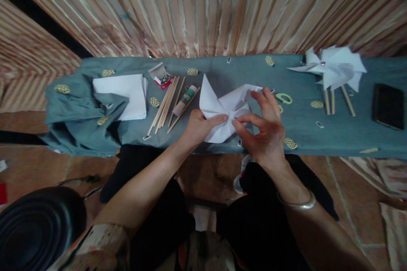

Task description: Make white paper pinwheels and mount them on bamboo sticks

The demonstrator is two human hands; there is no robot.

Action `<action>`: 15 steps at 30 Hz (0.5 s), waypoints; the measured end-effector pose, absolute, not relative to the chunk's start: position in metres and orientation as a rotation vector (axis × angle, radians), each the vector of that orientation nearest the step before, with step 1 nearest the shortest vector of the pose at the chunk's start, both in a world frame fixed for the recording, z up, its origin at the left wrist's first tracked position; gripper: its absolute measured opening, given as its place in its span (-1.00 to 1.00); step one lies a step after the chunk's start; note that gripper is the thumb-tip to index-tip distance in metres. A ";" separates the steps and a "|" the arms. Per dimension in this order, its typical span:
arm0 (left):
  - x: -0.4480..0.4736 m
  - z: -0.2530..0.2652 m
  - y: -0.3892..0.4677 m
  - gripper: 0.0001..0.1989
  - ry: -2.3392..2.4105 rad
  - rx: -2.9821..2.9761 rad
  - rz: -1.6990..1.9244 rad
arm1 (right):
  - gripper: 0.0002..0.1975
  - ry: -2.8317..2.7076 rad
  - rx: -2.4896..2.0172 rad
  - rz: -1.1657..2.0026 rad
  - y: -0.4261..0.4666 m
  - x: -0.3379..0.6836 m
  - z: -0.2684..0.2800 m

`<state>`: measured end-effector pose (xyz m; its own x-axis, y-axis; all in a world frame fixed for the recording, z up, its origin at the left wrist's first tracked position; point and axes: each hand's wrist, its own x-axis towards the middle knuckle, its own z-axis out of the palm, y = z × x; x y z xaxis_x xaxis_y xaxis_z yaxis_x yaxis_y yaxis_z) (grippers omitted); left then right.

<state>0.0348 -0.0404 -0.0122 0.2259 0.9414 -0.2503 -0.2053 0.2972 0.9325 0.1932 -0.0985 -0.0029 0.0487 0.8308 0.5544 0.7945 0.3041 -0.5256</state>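
A: Quick, where's the white folded-paper pinwheel (222, 102)?
B: Ctr of frame, over the grey-green cloth w/ yellow print (302, 123). Can't tell if it touches.
A: L hand (199, 128)?
B: Pinching it. Thumb pressed on top nr the middle, other fingers mostly hidden.
A: R hand (265, 129)?
B: Thumb + index tip pressed together at the paper's middle, another finger up by the right-hand blade. Shiny silver metal bracelet (305, 204) on that wrist, lower right.
A: What's nr the hands?
B: Just R of the R hand, a pale green plastic loop handle (288, 99), partly hidden. L of ctr, thin pale wooden sticks (164, 103), w/ a green-and-white cylindrical tube (186, 98) beside them. Above those, an open red-and-white cardboard box (159, 70) w/ small metal bits in it.
A: Edges?
B: Left side: stack of white paper sheets (135, 93), cloth fold over part of it. Upper right: overlapping white paper pinwheels on wooden sticks (341, 65). Far right: black rectangular phone (388, 106).
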 end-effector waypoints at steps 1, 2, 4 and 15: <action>0.035 -0.013 -0.040 -0.78 1.010 0.923 0.972 | -0.89 -1.731 -1.479 0.050 -0.098 0.193 -0.003; 0.035 -0.013 -0.040 -0.78 1.003 0.925 0.977 | -0.88 -1.735 -1.482 0.045 -0.098 0.193 -0.004; 0.036 -0.014 -0.040 -0.78 0.986 0.929 0.986 | -0.87 -1.742 -1.488 0.030 -0.098 0.193 -0.004; 0.037 -0.011 -0.042 -0.78 1.019 0.943 0.969 | -0.84 -1.759 -1.550 0.008 -0.099 0.191 -0.004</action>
